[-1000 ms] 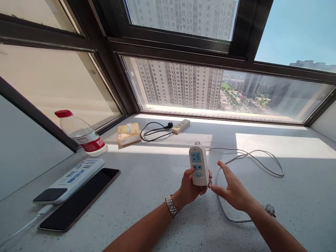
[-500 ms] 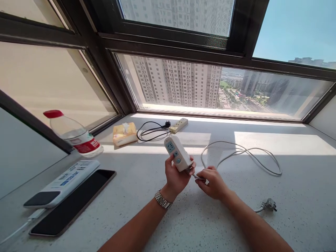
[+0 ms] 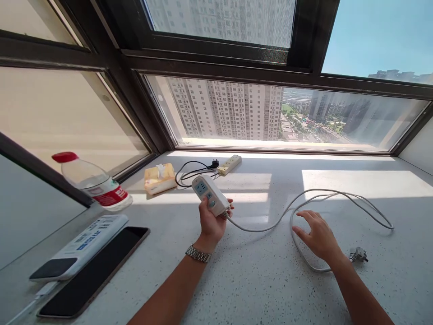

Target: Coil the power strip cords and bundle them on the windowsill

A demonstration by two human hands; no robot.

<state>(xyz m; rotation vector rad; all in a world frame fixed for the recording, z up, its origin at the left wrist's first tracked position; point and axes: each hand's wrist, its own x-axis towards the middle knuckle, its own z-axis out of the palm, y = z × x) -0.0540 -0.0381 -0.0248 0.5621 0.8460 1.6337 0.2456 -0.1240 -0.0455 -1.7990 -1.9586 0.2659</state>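
Note:
A white power strip (image 3: 211, 198) with blue sockets rests in my left hand (image 3: 211, 223), whose thumb lies across its face and whose fingers wrap underneath. From the strip's lower end a grey cord (image 3: 257, 230) runs right and loops over the speckled white counter (image 3: 257, 280). Above that loop is my right hand (image 3: 318, 234), fingers spread and curved, holding nothing. Whether its fingertips touch the cord I cannot tell. The cord's grey plug (image 3: 359, 254) lies on the counter just right of my right wrist.
Behind the strip lie a cream power strip (image 3: 230, 164), a black cord with plug (image 3: 192, 172) and a tissue pack (image 3: 159, 179). On the left are a red-capped bottle (image 3: 98, 187), a white power bank (image 3: 79, 246) and a phone (image 3: 98, 271). Windows (image 3: 230, 113) border the counter.
My right hand has let go of the cord near the strip and moved right, fingers opening. My left hand has carried the strip left. The cord now stretches out between them.

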